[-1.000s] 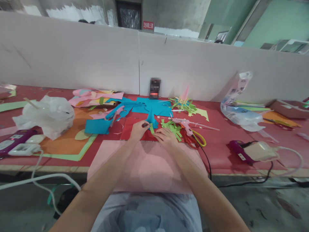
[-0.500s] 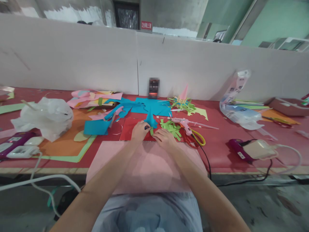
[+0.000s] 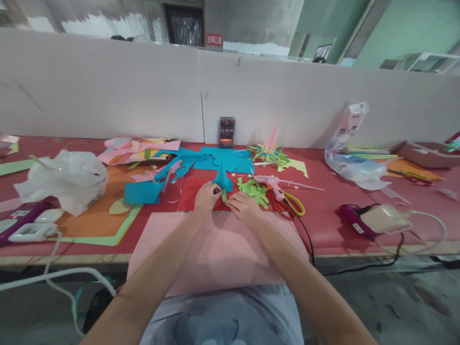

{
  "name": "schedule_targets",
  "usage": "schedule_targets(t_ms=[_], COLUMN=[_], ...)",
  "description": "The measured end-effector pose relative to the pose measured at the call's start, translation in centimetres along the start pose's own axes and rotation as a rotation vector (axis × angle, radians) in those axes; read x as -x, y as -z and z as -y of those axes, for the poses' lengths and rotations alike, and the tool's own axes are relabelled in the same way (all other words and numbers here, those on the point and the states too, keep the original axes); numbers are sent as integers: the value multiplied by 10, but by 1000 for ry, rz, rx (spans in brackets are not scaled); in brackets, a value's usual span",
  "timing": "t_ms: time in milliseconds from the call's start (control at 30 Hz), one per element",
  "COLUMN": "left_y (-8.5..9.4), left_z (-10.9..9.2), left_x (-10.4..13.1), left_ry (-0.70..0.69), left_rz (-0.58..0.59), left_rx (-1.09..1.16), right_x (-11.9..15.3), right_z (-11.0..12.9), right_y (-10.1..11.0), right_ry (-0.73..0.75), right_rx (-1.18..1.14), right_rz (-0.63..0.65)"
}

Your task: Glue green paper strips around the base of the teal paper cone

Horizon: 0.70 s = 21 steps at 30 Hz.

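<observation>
Near the middle of the table stands a blue paper cone (image 3: 223, 178) with a flared base. My left hand (image 3: 207, 196) is at its lower left, fingers pinched on the cone's edge. A small green paper strip (image 3: 224, 195) lies between my hands, and my right hand (image 3: 242, 204) has its fingertips closed on the strip's lower end. Both hands are over a red sheet (image 3: 187, 191). Loose green paper strips (image 3: 256, 191) lie just right of the cone. A pink glue gun (image 3: 273, 185) rests beyond them.
A pink board (image 3: 212, 254) spans the near table edge and lap. Scissors with yellow and red handles (image 3: 295, 205) lie right. White plastic bag (image 3: 68, 177) and purple power strip (image 3: 21, 220) are left; another power strip (image 3: 354, 220) is right. A pink spiky paper piece (image 3: 270, 143) stands behind.
The camera view has shifted slightly. Both hands stay by the cone, and the green strip between them has moved slightly in their fingers.
</observation>
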<state>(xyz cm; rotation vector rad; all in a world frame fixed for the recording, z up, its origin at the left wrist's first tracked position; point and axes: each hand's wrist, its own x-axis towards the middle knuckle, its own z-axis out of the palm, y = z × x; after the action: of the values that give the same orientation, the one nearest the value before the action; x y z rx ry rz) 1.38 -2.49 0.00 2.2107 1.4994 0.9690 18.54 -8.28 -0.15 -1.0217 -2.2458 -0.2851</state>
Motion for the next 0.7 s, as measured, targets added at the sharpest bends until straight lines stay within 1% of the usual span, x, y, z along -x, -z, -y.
schedule_targets(t_ms=[267,500,700], left_y=[0,7,8], left_z=[0,3,-1], left_x=[1,1,2], left_ry=[17,61,-22], left_rz=[-19,-21,-12], left_rx=[18,68,61], right_x=[1,0,1], right_z=[-1,-1,-2], right_y=[-2,-2,-4], right_ry=[-4,2,-20], right_rx=[-7,-10,-2], right_rz=[12,-5,17])
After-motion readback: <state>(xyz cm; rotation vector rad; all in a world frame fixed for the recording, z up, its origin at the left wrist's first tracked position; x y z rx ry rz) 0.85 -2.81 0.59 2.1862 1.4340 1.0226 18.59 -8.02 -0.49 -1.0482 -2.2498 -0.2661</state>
